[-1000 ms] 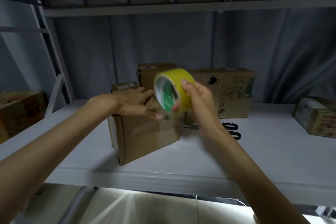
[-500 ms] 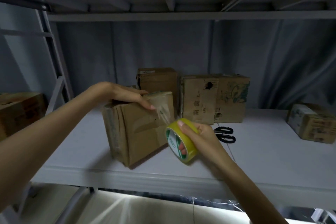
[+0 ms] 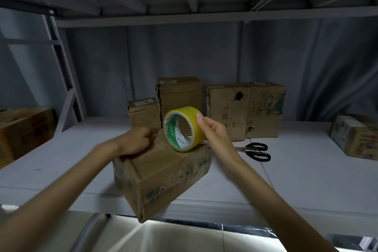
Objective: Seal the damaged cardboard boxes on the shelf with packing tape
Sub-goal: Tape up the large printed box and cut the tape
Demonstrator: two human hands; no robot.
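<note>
**Box now flat on the shelf, roll back up over its top**

Half a second ago the box (image 3: pixel 161 176) was standing on end with the tape roll (image 3: pixel 183 129) low at its right side. Now the box lies flat at the shelf (image 3: pixel 306 180) front edge, near corner hanging slightly over. Right hand (image 3: pixel 214 135) holds the roll by its outer rim, fingers curled round it, just above the box top at 12 o'clock of the box. Left hand (image 3: pixel 135 141) rests on the far-left part of the top, fingers curled together; looks like it pinches the tape end, can't confirm, the film is too blurred.

Read: one side is likely wrapped, next strip goes across the top. Shiny film already shows on the top and front.

Scissors (image 3: pixel 255 151) lie on the shelf at 3 o'clock of the roll, near. Four more boxes (image 3: pixel 227 108) stand behind at 12 o'clock, one with a hole, untouched.
</note>
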